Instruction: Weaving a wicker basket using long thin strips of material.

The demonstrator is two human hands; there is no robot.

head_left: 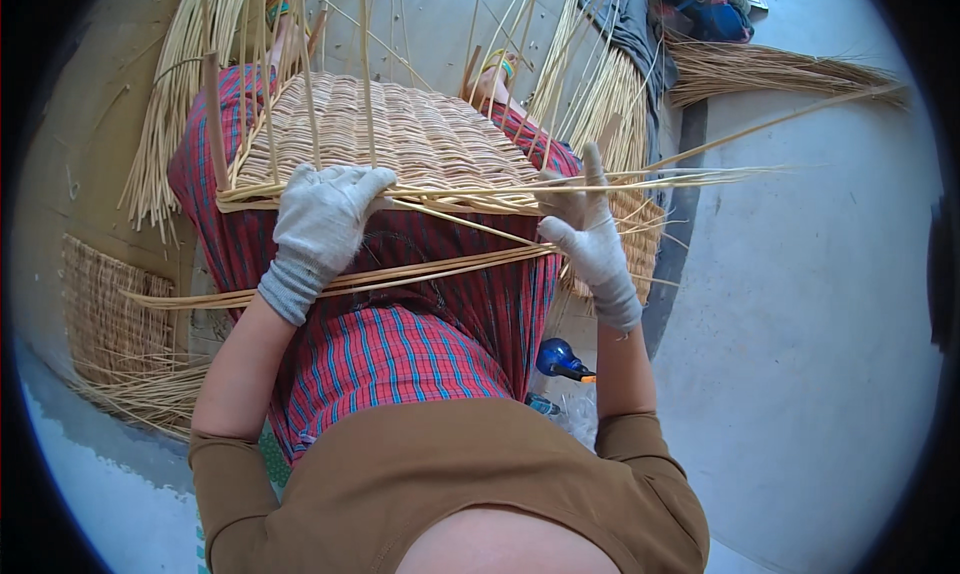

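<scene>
A wicker panel (390, 124) of pale woven cane rests across my lap, over a red and blue checked cloth (400, 349). Upright canes and a thicker wooden stake (214, 124) rise from its edges. My left hand (325, 214), in a white glove, is closed over the panel's near edge, its thumb pointing right. At the panel's near right corner, my gloved right hand (592, 239) has its fingers apart, index finger raised. Loose weaving canes (700, 177) run past those fingers out to the right. More long canes (450, 267) cross beneath the panel, passing by my left wrist.
Cane bundles lie on the floor at the left (190, 104), beyond my right hand (615, 94), and at the upper right (770, 69). A woven piece (112, 304) lies at the left. Beside my right forearm is a blue bottle-like object (558, 357). Dark cloth (630, 19) covers some canes.
</scene>
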